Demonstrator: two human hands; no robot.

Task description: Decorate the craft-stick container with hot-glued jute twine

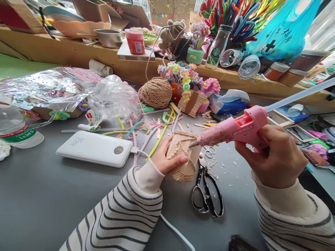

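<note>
From afar, my left hand (170,158) pinches a boxy tan wood-and-rope piece (190,159); beside it, my right hand (274,153) grips a pink plastic glue gun (227,130). I'd squeeze slowly.

L forearm (123,212) slants up & R from bottom edge, wrist approx. straight; L grip (169,158) clasped, thumb (180,161) stretched out toward R, other fingers mostly hidden. R forearm (293,212) comes in from lower R, angled up & L; R grip (274,153) curled firmly, fingers bent, its back partly twd cam. Grips well apart, both wrists sleeved.
</note>
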